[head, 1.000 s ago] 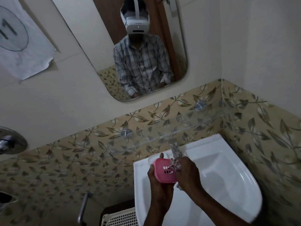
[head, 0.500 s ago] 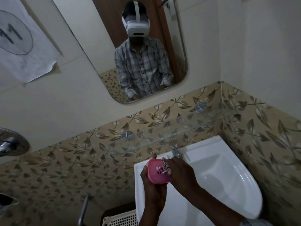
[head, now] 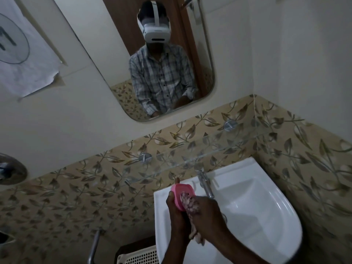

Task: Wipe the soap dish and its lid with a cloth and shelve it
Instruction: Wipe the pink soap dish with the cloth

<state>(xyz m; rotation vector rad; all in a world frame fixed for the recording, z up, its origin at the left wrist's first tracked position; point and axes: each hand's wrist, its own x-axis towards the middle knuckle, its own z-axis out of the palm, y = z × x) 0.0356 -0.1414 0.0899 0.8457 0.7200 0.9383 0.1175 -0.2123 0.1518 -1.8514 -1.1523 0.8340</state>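
Note:
A pink soap dish part (head: pixel 180 193) with slots in it is held upright over the left rim of the white sink (head: pixel 253 204). My left hand (head: pixel 176 210) grips it from the left and below, thumb up along its edge. My right hand (head: pixel 208 216) holds a patterned cloth (head: pixel 190 205) pressed against the dish's face; the cloth's tail hangs below the hand. Whether this pink part is the dish or the lid cannot be told. A glass shelf (head: pixel 209 151) runs along the leaf-patterned tiles above the sink.
A metal tap (head: pixel 205 184) stands just right of the dish. A mirror (head: pixel 152 54) hangs above, reflecting a person in a checked shirt. A white perforated basket (head: pixel 141 258) and a metal pipe (head: pixel 93 248) sit lower left. Tiled wall closes the right side.
The right hand has slid the cloth down across the dish's face, so more of the pink top shows. Both hands stay over the sink's left rim.

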